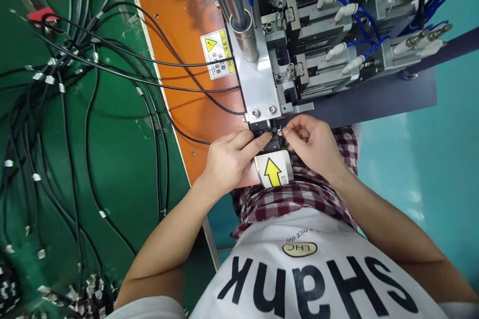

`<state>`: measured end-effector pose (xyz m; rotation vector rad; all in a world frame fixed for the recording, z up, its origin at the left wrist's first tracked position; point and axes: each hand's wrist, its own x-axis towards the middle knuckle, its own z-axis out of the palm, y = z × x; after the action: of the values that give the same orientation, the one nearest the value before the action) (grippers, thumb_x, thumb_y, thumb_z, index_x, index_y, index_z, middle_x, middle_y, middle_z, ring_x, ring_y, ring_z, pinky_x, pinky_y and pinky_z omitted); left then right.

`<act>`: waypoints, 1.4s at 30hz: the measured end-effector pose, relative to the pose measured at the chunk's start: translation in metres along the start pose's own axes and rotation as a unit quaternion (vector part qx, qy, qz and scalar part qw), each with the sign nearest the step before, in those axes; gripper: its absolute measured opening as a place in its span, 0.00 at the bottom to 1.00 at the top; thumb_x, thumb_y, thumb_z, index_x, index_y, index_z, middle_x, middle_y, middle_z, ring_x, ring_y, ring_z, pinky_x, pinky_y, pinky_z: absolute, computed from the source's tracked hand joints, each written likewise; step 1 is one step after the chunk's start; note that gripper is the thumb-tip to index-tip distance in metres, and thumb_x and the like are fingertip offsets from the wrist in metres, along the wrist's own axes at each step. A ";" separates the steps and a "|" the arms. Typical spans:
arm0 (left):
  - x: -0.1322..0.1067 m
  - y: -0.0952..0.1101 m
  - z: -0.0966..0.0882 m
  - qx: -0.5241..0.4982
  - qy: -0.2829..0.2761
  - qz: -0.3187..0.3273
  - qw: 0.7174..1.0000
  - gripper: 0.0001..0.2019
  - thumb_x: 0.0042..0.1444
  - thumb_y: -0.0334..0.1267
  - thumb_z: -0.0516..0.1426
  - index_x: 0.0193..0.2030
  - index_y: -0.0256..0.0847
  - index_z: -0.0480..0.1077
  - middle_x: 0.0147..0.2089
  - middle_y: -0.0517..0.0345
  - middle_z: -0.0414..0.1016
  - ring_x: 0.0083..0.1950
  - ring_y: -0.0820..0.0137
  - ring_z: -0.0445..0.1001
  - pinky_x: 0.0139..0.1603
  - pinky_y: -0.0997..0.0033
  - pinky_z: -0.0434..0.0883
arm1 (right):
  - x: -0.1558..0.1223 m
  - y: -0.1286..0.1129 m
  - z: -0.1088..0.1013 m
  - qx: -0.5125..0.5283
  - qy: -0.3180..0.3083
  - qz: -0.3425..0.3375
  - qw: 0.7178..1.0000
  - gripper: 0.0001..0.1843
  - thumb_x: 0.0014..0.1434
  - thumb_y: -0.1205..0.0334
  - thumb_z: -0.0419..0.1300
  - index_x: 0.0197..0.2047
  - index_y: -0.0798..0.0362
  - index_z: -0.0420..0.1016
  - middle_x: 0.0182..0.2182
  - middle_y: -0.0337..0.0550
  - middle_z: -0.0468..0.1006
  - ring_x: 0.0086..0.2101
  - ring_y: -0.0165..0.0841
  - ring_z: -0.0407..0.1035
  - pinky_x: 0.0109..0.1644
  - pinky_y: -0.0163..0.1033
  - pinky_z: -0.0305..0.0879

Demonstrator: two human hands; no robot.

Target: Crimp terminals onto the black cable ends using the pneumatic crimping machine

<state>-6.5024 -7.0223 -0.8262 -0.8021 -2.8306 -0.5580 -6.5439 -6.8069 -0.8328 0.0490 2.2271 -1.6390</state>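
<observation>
My left hand [232,157] lies over the black fixture [271,145] at the machine's front, index finger stretched across it and the other fingers curled. A black cable [189,137] runs from the left in under this hand, which presses it down; the gripped part is hidden. Just past the index fingertip show small, thin wire ends [280,132], pale and reddish. My right hand [316,143] pinches at these wire ends between thumb and forefinger, from the fixture's right side. Below the fixture sits a white label [275,169] with a yellow arrow.
Pneumatic cylinders [322,35] with blue hoses and a steel post [245,35] stand ahead. A warning label [217,55] is on the orange machine base [179,60]. Left, a green mat [123,169] carries many black cables [88,124] and a red-handled tool [43,15].
</observation>
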 end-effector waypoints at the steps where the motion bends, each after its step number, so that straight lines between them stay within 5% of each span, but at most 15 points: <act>1: 0.001 0.001 -0.001 -0.001 0.001 0.001 1.000 0.18 0.71 0.32 0.46 0.57 0.40 0.74 0.34 0.56 0.74 0.36 0.70 0.73 0.33 0.72 0.67 | 0.000 -0.001 -0.001 0.000 0.000 0.011 1.000 0.08 0.61 0.59 0.63 0.32 0.53 0.74 0.24 0.39 0.76 0.25 0.31 0.71 0.30 0.37 0.64; 6: 0.000 0.003 -0.003 0.004 -0.005 -0.008 1.000 0.17 0.71 0.33 0.46 0.57 0.40 0.73 0.34 0.56 0.74 0.33 0.72 0.71 0.30 0.73 0.64 | -0.004 0.008 -0.006 0.071 -0.061 0.040 0.995 0.12 0.63 0.53 0.63 0.38 0.54 0.76 0.26 0.38 0.76 0.24 0.29 0.70 0.30 0.36 0.65; 11: -0.002 0.003 -0.003 -0.001 -0.022 -0.016 1.000 0.18 0.72 0.35 0.44 0.58 0.41 0.72 0.36 0.56 0.75 0.35 0.71 0.72 0.32 0.72 0.66 | -0.021 0.013 0.004 -0.023 0.102 -0.110 0.988 0.11 0.58 0.56 0.68 0.40 0.51 0.74 0.32 0.37 0.75 0.28 0.28 0.68 0.34 0.37 0.66; 15: -0.003 0.002 -0.002 0.004 -0.014 -0.015 1.000 0.18 0.73 0.36 0.44 0.58 0.41 0.72 0.35 0.56 0.74 0.34 0.70 0.72 0.32 0.71 0.66 | -0.020 0.013 0.011 -0.093 0.111 -0.197 0.970 0.05 0.63 0.61 0.63 0.35 0.50 0.74 0.32 0.39 0.74 0.30 0.29 0.67 0.38 0.39 0.66; 21: -0.004 0.001 -0.001 0.005 -0.009 -0.014 1.000 0.18 0.73 0.36 0.44 0.58 0.41 0.72 0.36 0.56 0.75 0.36 0.71 0.73 0.33 0.72 0.67 | -0.010 0.023 0.009 0.067 0.005 -0.037 0.997 0.12 0.65 0.52 0.62 0.35 0.51 0.70 0.23 0.34 0.68 0.21 0.27 0.62 0.26 0.35 0.59; 24: -0.005 0.001 -0.001 -0.001 -0.003 -0.009 1.000 0.18 0.72 0.35 0.45 0.58 0.41 0.72 0.36 0.56 0.75 0.36 0.70 0.73 0.33 0.72 0.67 | -0.010 0.022 0.007 0.099 0.001 0.001 0.995 0.14 0.64 0.49 0.63 0.38 0.52 0.74 0.25 0.35 0.70 0.20 0.24 0.58 0.24 0.34 0.54; 29: -0.005 0.002 -0.002 -0.006 -0.014 -0.020 1.000 0.19 0.73 0.36 0.44 0.59 0.41 0.73 0.36 0.55 0.75 0.37 0.71 0.73 0.34 0.72 0.68 | -0.010 0.012 0.013 0.051 0.032 -0.046 0.997 0.10 0.62 0.54 0.65 0.41 0.52 0.80 0.29 0.37 0.74 0.23 0.25 0.60 0.27 0.34 0.58; 35: -0.007 0.002 -0.001 0.001 0.000 -0.013 1.000 0.18 0.73 0.36 0.44 0.58 0.41 0.73 0.36 0.56 0.75 0.36 0.70 0.73 0.33 0.71 0.67 | -0.011 0.006 0.021 -0.042 0.121 -0.190 0.973 0.05 0.62 0.63 0.63 0.35 0.51 0.78 0.28 0.37 0.70 0.25 0.27 0.62 0.31 0.37 0.61; 42: -0.006 0.004 -0.002 0.008 -0.007 -0.008 1.000 0.18 0.73 0.36 0.44 0.58 0.41 0.72 0.35 0.56 0.75 0.35 0.70 0.72 0.32 0.70 0.65 | -0.013 0.011 0.016 -0.062 0.119 -0.149 0.980 0.05 0.62 0.61 0.62 0.34 0.52 0.74 0.29 0.38 0.75 0.25 0.28 0.64 0.31 0.37 0.62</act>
<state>-6.4950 -7.0228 -0.8242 -0.7835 -2.8536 -0.5321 -6.5245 -6.8160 -0.8428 -0.1363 2.6201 -1.7163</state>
